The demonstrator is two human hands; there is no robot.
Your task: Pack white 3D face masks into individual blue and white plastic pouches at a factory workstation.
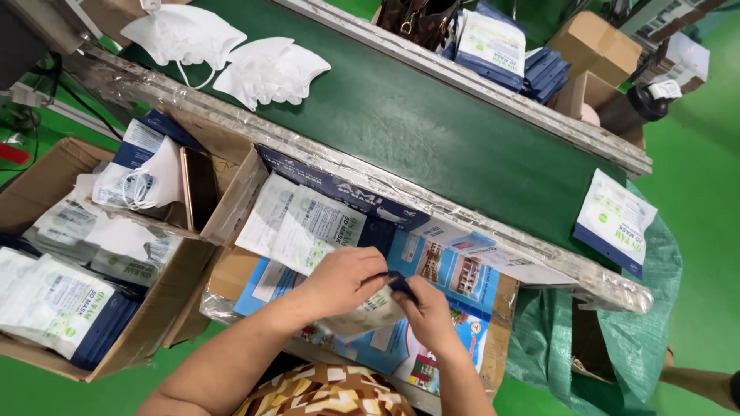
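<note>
Head view: both hands [385, 289] pinch a pouch [368, 314] just below the conveyor's edge [432, 204].

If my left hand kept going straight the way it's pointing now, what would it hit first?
Probably your right hand. The left hand points rightward, its fingers on the same clear mask packet that the right hand pinches, so the two nearly meet already, though depth is hard to judge.

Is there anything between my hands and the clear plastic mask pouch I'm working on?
Nothing visible. Both the left hand and the right hand are already on the clear plastic mask pouch, pinching its top edge over the cardboard work surface with blue printed sheets. No other item lies between them.
</note>
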